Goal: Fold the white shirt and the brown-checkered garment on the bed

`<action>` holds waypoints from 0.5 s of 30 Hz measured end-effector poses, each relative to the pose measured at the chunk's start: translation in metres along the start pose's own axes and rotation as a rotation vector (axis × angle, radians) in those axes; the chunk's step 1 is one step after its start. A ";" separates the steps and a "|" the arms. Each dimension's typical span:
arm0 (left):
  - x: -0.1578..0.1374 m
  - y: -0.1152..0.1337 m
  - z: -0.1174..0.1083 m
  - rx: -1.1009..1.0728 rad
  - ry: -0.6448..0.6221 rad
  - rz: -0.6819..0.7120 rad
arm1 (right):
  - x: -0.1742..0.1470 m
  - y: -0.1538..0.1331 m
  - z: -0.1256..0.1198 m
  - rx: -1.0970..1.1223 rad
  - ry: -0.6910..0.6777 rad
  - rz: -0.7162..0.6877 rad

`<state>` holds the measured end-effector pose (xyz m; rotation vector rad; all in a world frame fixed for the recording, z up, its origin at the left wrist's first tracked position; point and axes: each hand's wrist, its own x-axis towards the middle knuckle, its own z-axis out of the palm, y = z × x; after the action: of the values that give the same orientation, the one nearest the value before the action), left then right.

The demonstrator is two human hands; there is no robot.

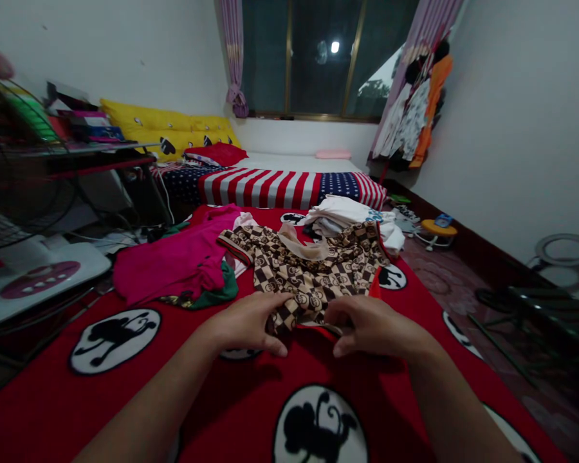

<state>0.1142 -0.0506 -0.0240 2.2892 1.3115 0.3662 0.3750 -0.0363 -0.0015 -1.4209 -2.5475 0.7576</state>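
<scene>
A short-sleeved shirt (313, 270) in a brown and beige checkered print lies spread out with its collar away from me. At its near hem, on the left, my left hand (255, 321) is curved with thumb and index finger apart. Some of its fingers are hidden behind the hand and fabric. My right hand (374, 326) is at the hem's right part, its fingers bent and its thumb apart from them. Neither hand shows cloth pinched between thumb and fingers. Beneath lies a red blanket (222, 392) with dark figures in white ovals.
Left of the shirt lies a magenta garment (174, 263) over a green cloth (219, 286). White clothes (352, 215) are piled behind it. A fan base (43, 276) stands at left. Beyond is a bed with a striped, starred cover (265, 188); a small orange stool (439, 227) stands right.
</scene>
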 end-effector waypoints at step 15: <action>0.000 -0.021 -0.053 -0.630 0.556 -0.266 | -0.006 -0.009 -0.025 0.136 0.486 0.051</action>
<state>0.0750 -0.0274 0.0105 1.5114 1.4531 1.1896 0.3802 -0.0361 0.0247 -1.4208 -2.0605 0.5018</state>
